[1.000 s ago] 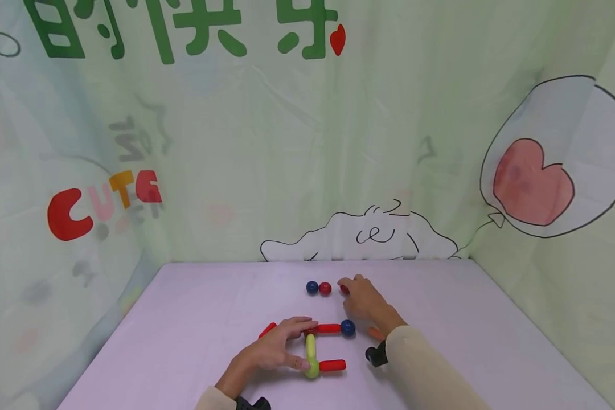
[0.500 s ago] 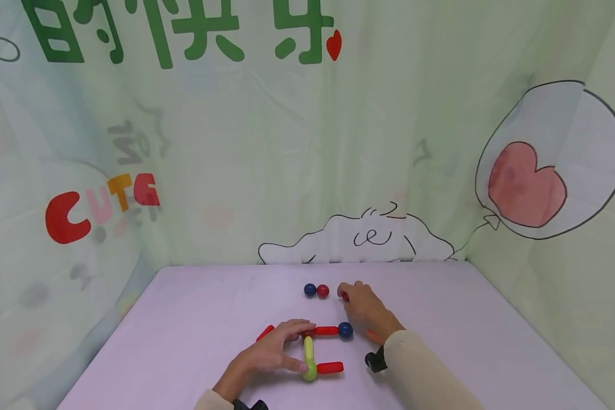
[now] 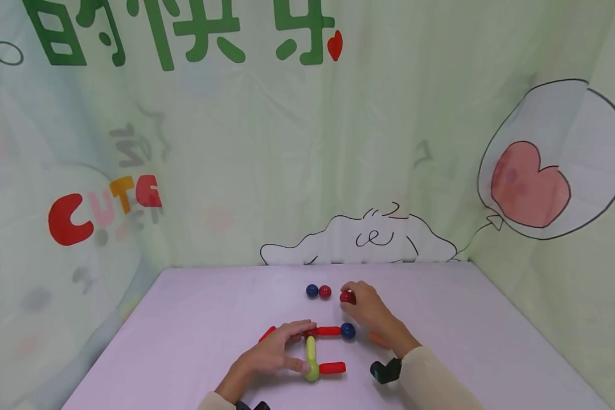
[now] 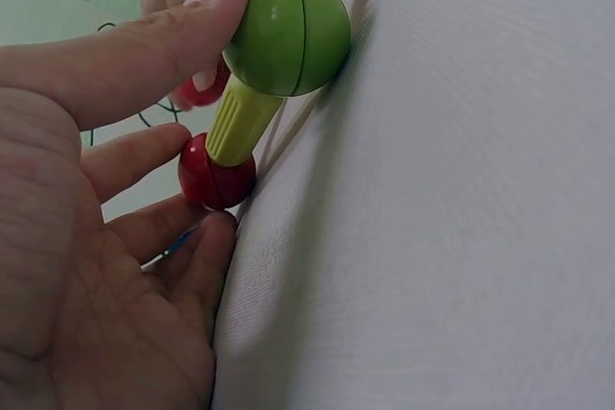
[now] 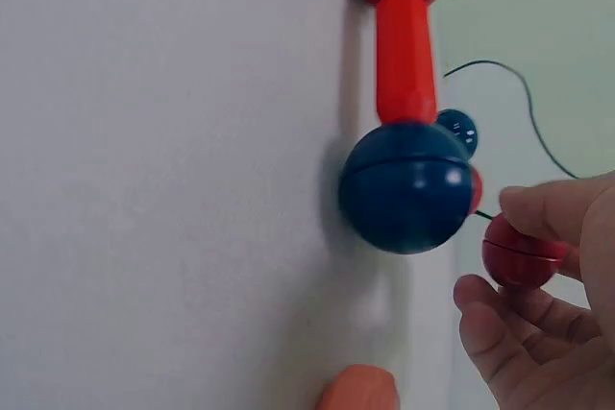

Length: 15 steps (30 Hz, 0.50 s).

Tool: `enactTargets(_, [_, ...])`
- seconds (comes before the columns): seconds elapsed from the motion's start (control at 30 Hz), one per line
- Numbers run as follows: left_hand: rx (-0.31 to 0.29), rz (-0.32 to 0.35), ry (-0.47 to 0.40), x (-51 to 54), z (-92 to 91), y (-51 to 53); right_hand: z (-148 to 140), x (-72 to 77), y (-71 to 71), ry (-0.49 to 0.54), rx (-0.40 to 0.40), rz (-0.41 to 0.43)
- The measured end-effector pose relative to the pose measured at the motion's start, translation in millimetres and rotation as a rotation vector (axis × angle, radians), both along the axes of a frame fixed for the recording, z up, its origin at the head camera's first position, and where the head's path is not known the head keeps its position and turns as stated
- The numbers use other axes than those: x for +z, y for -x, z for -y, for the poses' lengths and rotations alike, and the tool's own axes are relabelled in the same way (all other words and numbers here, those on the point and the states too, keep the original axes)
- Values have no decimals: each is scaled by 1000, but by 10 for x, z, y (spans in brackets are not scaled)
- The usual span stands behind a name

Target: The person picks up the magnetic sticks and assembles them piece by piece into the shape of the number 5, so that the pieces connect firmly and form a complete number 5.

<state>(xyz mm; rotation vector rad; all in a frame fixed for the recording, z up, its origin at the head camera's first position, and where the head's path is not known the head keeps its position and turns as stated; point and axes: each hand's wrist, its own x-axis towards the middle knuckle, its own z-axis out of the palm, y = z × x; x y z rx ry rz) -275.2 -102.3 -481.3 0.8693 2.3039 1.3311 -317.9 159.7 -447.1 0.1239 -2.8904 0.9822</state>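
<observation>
My right hand (image 3: 370, 307) pinches a red toy ball (image 5: 522, 253) between thumb and fingers. My left hand (image 3: 275, 348) holds a built piece of toy rods and balls: its thumb lies on the green ball (image 4: 292, 34) and its fingers touch the red ball (image 4: 217, 172) at the other end. A yellow-green rod (image 3: 310, 348) joins those two balls. From the red one a red rod (image 3: 329, 331) runs to a blue ball (image 3: 347, 331); a second red rod (image 3: 332, 368) sticks out from the green ball. Another red rod (image 3: 267, 333) shows partly behind the left hand.
A loose blue ball (image 3: 312, 291) and a red ball (image 3: 325, 292) sit side by side toward the table's back. An orange rod (image 3: 380, 340) lies partly under the right forearm. Printed curtains (image 3: 287, 142) surround the pale table (image 3: 210, 296).
The right hand has drawn slightly back toward the person with the red ball, which now shows more between its fingers. The left hand stays at the built piece.
</observation>
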Motion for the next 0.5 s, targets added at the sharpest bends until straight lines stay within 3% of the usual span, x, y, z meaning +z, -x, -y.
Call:
enactTargets(0.3, [-6, 21, -25, -8, -31, -8, -87, 100, -346, 167, -17, 13])
enactTargets(0.5, [45, 31, -5, 48, -40, -6, -132, 168, -466, 149, 55, 41])
